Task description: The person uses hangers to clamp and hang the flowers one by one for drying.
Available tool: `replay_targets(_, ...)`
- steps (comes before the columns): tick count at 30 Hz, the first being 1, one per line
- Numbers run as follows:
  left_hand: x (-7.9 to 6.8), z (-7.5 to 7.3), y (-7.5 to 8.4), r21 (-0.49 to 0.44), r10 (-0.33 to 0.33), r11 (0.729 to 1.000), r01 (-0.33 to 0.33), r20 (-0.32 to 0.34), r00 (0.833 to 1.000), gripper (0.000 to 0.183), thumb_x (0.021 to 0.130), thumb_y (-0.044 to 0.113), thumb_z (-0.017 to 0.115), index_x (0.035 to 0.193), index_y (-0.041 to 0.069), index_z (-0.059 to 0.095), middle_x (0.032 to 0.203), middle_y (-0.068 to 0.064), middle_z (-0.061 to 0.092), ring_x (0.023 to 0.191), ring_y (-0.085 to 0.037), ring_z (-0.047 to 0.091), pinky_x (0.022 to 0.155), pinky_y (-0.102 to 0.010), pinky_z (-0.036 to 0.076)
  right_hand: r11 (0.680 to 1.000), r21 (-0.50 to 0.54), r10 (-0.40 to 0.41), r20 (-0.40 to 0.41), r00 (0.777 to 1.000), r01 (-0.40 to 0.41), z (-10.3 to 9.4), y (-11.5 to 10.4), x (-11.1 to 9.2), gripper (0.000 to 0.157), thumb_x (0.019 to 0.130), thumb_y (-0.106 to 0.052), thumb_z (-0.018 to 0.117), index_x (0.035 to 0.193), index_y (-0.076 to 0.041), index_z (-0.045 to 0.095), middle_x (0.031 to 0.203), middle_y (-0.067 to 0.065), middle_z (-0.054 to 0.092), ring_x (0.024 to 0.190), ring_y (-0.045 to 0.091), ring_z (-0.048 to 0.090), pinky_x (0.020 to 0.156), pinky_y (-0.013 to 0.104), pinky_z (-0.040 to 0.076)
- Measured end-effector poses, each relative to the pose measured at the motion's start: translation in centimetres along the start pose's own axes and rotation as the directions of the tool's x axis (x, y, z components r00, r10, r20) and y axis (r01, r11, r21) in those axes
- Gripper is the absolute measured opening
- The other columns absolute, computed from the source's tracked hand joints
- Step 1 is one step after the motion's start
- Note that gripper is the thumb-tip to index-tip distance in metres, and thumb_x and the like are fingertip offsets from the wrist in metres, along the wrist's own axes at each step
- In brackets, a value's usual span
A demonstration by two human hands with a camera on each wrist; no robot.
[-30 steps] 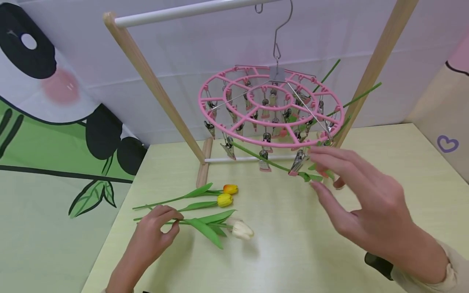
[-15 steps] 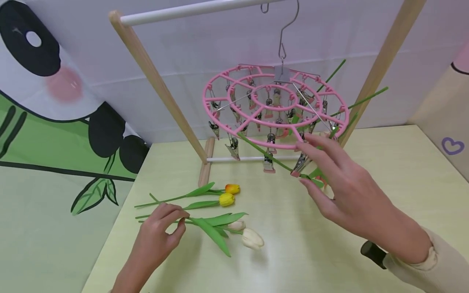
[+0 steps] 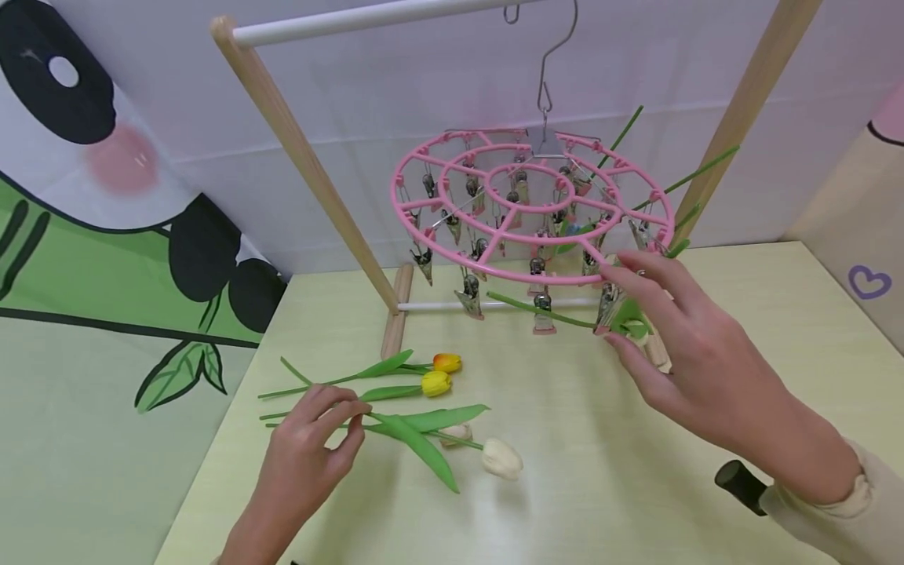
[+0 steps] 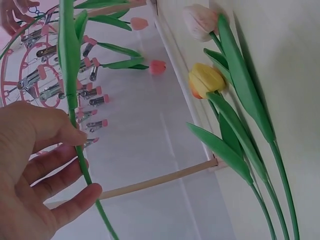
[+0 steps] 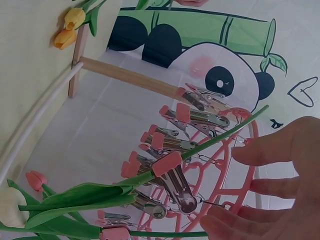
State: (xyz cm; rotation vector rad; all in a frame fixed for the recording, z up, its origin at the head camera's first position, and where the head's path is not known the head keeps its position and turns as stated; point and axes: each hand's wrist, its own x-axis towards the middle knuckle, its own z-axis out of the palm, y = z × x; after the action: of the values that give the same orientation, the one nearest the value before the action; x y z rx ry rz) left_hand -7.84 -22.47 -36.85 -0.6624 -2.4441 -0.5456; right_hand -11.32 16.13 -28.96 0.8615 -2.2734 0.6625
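Note:
My left hand [image 3: 311, 443] pinches the green stem [image 4: 85, 165] of a white tulip [image 3: 502, 459] just above the table. Its bloom is outside the left wrist view. My right hand [image 3: 695, 361] is at the near right rim of a pink round clip hanger [image 3: 494, 276], fingers loosely bent and touching the rim [image 5: 240, 192]. Beside its thumb, a metal clip [image 5: 175, 182] holds another tulip's stem [image 3: 530, 310]; that flower's white bloom [image 5: 11, 207] shows in the right wrist view. Several other metal clips dangle from the hanger.
Yellow tulips [image 3: 436, 383] and a pale tulip [image 4: 200, 22] lie on the table beside my left hand. The hanger hooks onto a white rod [image 3: 353, 22] between wooden posts [image 3: 304, 161]. Pink tulips [image 4: 157, 67] are clipped elsewhere on it. A printed cloth [image 3: 353, 102] stands behind.
The hanger has turned, carrying the near clip and its tulip to the right. My right hand first moved left, then right, and now touches the rim. The held white tulip shifted slightly right.

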Motion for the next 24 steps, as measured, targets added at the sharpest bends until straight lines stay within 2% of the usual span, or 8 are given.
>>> replay_targets(3, 0.3, -0.1, 0.5, 0.012, 0.010, 1.000, -0.009, -0.005, 1.000, 0.018, 0.072, -0.004, 0.061, 0.080, 0.009, 0.071, 0.085, 0.002, 0.062, 0.083, -0.015, 0.056, 0.063, -0.029, 0.051, 1.000, 0.003, -0.003, -0.018, 1.000, 0.003, -0.1, 0.3, -0.1, 0.059, 0.098, -0.047, 0.037, 0.132, -0.001, 0.051, 0.128, 0.018, 0.049, 0.111, 0.030, 0.053, 0.083, 0.030, 0.049)
replay_targets(6, 0.5, -0.1, 0.9, 0.013, 0.025, 1.000, -0.025, -0.019, 1.000, 0.018, 0.072, -0.004, 0.060, 0.080, 0.009, 0.071, 0.085, 0.002, 0.062, 0.082, -0.016, 0.056, 0.064, -0.030, 0.051, 1.000, 0.016, -0.011, -0.049, 0.999, 0.012, 0.0, 0.6, -0.2, 0.059, 0.098, -0.047, 0.039, 0.130, 0.000, 0.052, 0.128, 0.019, 0.050, 0.115, 0.032, 0.050, 0.098, 0.021, 0.041)
replay_targets(8, 0.5, 0.0, 1.3, 0.010, 0.034, 0.999, -0.034, -0.029, 0.999, 0.019, 0.072, -0.003, 0.060, 0.080, 0.009, 0.071, 0.086, 0.002, 0.062, 0.082, -0.016, 0.056, 0.065, -0.029, 0.051, 1.000, 0.024, -0.013, -0.069, 0.998, 0.014, 0.0, 0.8, -0.3, 0.059, 0.097, -0.047, 0.039, 0.130, 0.001, 0.052, 0.129, 0.019, 0.050, 0.118, 0.033, 0.049, 0.103, 0.018, 0.035)
replay_targets(13, 0.9, 0.6, 2.0, -0.008, 0.080, 0.997, -0.080, -0.080, 0.994, 0.020, 0.072, -0.003, 0.057, 0.081, 0.009, 0.071, 0.086, 0.002, 0.062, 0.081, -0.017, 0.056, 0.068, -0.029, 0.050, 1.000, 0.022, 0.011, -0.090, 0.996, -0.009, -0.2, 1.2, -0.5, 0.060, 0.097, -0.048, 0.040, 0.130, 0.000, 0.052, 0.132, 0.019, 0.049, 0.120, 0.035, 0.047, 0.104, 0.024, 0.036)
replay_targets(15, 1.1, 0.7, 2.3, -0.015, 0.092, 0.995, -0.094, -0.091, 0.992, 0.020, 0.071, -0.003, 0.057, 0.080, 0.009, 0.070, 0.086, 0.002, 0.062, 0.081, -0.018, 0.056, 0.067, -0.030, 0.049, 1.000, 0.017, 0.021, -0.092, 0.996, -0.019, -0.4, 1.1, -0.6, 0.061, 0.096, -0.049, 0.040, 0.130, -0.001, 0.053, 0.132, 0.018, 0.049, 0.120, 0.035, 0.048, 0.103, 0.023, 0.037)
replay_targets(20, 1.4, 0.8, 2.9, -0.022, 0.070, 0.997, -0.071, -0.058, 0.996, 0.019, 0.072, -0.004, 0.059, 0.080, 0.008, 0.071, 0.086, 0.001, 0.062, 0.082, -0.018, 0.056, 0.066, -0.033, 0.050, 1.000, 0.009, 0.023, -0.119, 0.993, -0.022, -1.0, 0.4, -0.7, 0.060, 0.097, -0.048, 0.041, 0.129, 0.001, 0.052, 0.130, 0.019, 0.050, 0.118, 0.033, 0.049, 0.101, 0.015, 0.034)
replay_targets(24, 1.8, 0.8, 3.4, -0.019, 0.058, 0.998, -0.059, -0.037, 0.998, 0.018, 0.072, -0.004, 0.060, 0.080, 0.008, 0.071, 0.087, 0.001, 0.061, 0.083, -0.018, 0.056, 0.067, -0.034, 0.051, 1.000, 0.029, 0.012, -0.153, 0.988, -0.008, -1.3, -0.1, -0.9, 0.055, 0.095, -0.041, 0.046, 0.130, 0.002, 0.052, 0.129, 0.019, 0.051, 0.114, 0.032, 0.051, 0.098, 0.014, 0.035)
